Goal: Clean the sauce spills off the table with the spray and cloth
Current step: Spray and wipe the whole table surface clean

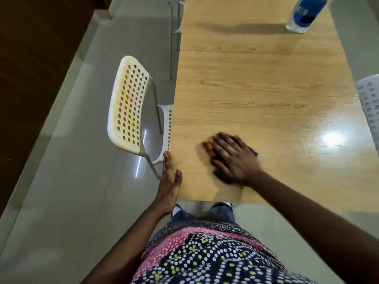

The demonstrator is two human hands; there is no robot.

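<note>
My right hand point(231, 158) presses flat on a dark cloth point(222, 177) near the front left corner of the wooden table point(256, 89). The cloth is mostly hidden under the hand and blurred. Orange sauce point(209, 148) shows at its left edge, by my fingertips. My left hand point(169, 181) rests with fingers straight along the table's left edge and holds nothing. A clear spray bottle with a blue label point(305, 14) stands at the far right of the table.
A white perforated chair point(128, 111) with orange stains stands left of the table, its seat tucked under the edge. Another white perforated chair point(369, 107) sits at the right edge. Grey tiled floor point(61, 181) surrounds the table. A glare spot point(330, 138) shines on the wood.
</note>
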